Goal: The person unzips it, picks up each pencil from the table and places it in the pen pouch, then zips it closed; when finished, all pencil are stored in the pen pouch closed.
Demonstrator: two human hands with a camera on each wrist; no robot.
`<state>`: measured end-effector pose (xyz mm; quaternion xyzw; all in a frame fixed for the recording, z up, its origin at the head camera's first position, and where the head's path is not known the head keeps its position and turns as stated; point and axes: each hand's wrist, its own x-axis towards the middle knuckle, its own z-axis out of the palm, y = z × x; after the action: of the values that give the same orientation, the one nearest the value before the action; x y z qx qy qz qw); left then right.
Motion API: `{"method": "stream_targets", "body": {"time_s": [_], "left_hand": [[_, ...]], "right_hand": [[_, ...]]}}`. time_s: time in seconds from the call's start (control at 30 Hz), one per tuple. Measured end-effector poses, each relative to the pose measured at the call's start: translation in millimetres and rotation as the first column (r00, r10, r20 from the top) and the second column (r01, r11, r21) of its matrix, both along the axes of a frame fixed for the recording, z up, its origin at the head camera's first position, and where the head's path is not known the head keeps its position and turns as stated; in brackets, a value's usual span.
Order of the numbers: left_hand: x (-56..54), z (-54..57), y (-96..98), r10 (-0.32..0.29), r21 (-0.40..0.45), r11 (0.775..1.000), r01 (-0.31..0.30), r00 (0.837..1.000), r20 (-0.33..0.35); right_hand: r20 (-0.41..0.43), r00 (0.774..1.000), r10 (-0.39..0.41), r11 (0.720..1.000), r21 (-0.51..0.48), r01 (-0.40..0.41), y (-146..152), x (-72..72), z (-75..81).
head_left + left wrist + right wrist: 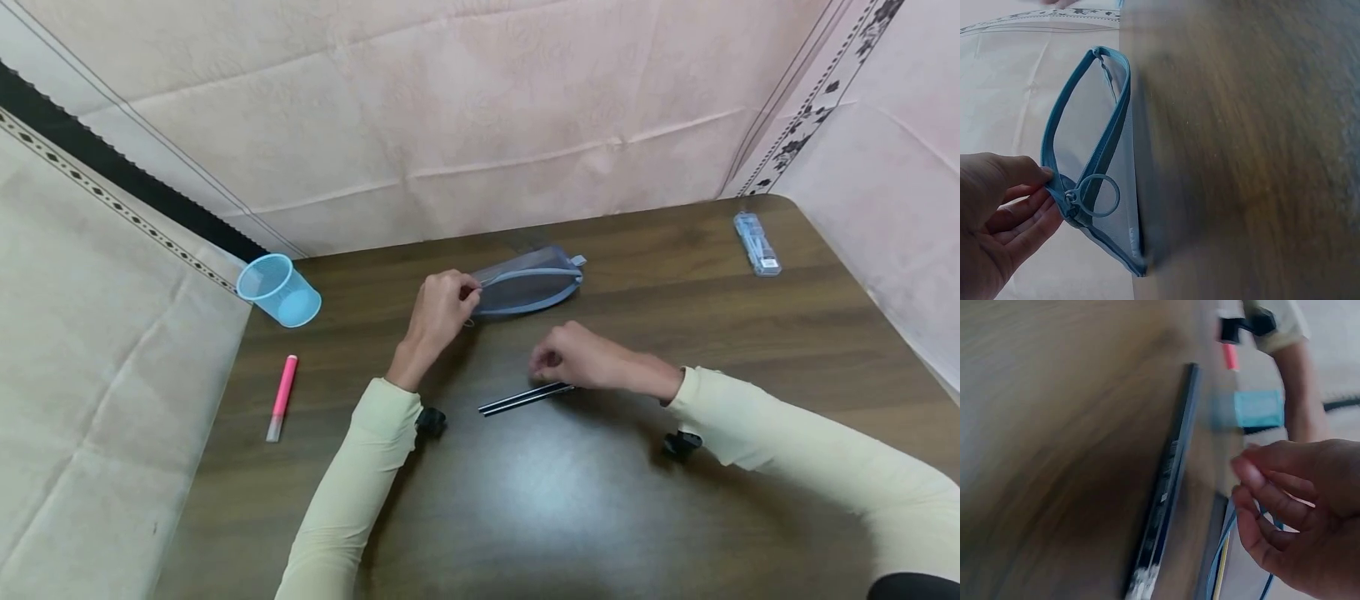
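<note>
The blue mesh pouch (pixel 528 292) lies on the table (pixel 750 350) and its zipped mouth gapes. The left hand (pixel 441 308) is at the pouch's left end, thumb and fingers clamped on the zip band (pixel 1111 140) just beside the pull ring (pixel 1117 199). Dark pencils (pixel 517 403), apparently two laid side by side, rest on the near side of the pouch. The right hand (pixel 573 357) hovers over their far end, between them and the pouch; its fingers curl in toward the thumb, and I see nothing in them. Left of the pouch stands a tilted-looking blue cup (pixel 281 292); nearer and left, a pink marker (pixel 282 396); well to the right, a light-blue packet (pixel 757 243).

Handling assessment: the pouch appears light and limp, liable to fold; grip its firmer zip band. The pencils look stiff, light, smooth enough to roll; pinch them mid-length.
</note>
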<state>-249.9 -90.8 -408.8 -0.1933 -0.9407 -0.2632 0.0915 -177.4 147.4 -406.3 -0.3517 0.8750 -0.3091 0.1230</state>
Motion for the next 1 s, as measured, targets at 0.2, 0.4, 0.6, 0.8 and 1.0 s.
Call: {"method": "stream_targets", "body": {"time_s": [0.2, 0.4, 0.6, 0.8, 1.0], "left_hand": [[-0.8, 2.8, -1.0, 0.0, -0.001, 1.0, 0.0, 1.0, -0.007], [-0.6, 1.9, -0.9, 0.003, -0.004, 1.0, -0.003, 1.0, 0.01], [0.2, 0.1, 0.1, 0.002, -0.007, 1.0, -0.002, 1.0, 0.007], [-1.3, 0.1, 0.4, 0.0, -0.001, 1.0, 0.0, 1.0, 0.003], [-2.8, -0.7, 0.0, -0.003, -0.006, 1.0, 0.003, 1.0, 0.012]], "right_hand": [[-0.113, 0.991, 0.066, 0.982, 0.185, -0.045, 3, 9.4, -5.2], [-0.165, 0.981, 0.101, 0.981, 0.181, -0.07, 3, 8.3, -16.9], [-0.179, 0.976, 0.126, 0.979, 0.182, -0.093, 1, 6.1, -22.0], [-0.227, 0.955, 0.193, 0.964, 0.225, -0.141, -2, 2.3, -22.5], [-0.327, 0.888, 0.323, 0.908, 0.372, -0.194, -5, -6.2, -20.5]]}}
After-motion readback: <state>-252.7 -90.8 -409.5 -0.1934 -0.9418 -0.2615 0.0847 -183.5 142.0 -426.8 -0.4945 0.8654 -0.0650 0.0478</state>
